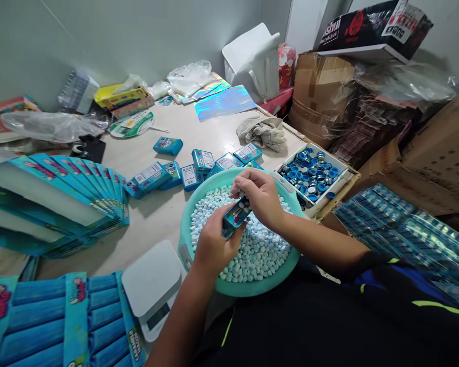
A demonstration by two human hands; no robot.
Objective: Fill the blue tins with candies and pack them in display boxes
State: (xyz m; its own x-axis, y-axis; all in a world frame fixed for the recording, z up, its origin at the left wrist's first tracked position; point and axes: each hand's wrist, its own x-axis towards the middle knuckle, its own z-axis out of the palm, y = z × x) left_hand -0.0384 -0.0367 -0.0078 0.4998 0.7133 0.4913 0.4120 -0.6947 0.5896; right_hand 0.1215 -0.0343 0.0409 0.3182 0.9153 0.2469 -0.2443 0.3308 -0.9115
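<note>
My left hand (218,239) is wrapped around a small blue candy tin (236,213), held tilted over a turquoise basin (248,290). Pale blue and white candies (245,260) fill the basin. At the tin's upper end, my right hand (262,196) has its fingers drawn together, with a few white candies showing beneath the fingertips. How many it holds is hidden. Behind the basin lie several more blue tins (151,174), some on their sides. A white box of blue and silver caps (309,171) sits to the right.
Beside the basin at left is a white scale (153,280). Blue display boxes (61,204) stand at far left, with packed blue cartons (42,316) in front. A crumpled cloth (262,132) lies behind. Cardboard boxes (321,92) and stacked wrapped packs (401,229) crowd the right side.
</note>
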